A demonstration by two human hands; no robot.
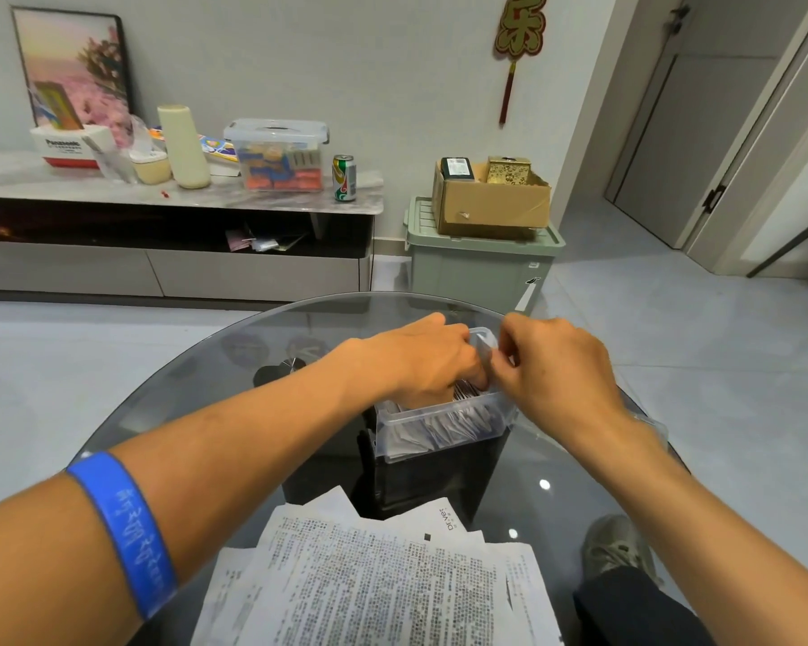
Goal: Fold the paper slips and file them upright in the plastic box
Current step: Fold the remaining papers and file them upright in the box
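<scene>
Two hands: left hand [421, 361], right hand [551, 366]. One clear plastic box [444, 426]. One pile of unfolded paper slips [383, 585]. One blue wristband [127, 529]. One drink can [344, 177].

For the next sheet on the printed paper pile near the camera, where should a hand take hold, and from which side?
Take the top sheet of the paper pile by its far edge, nearest the clear plastic box, coming from above. The sheets lie flat and fanned on the glass table, so those far corners stick out singly. Both hands are busy at the box.
</scene>
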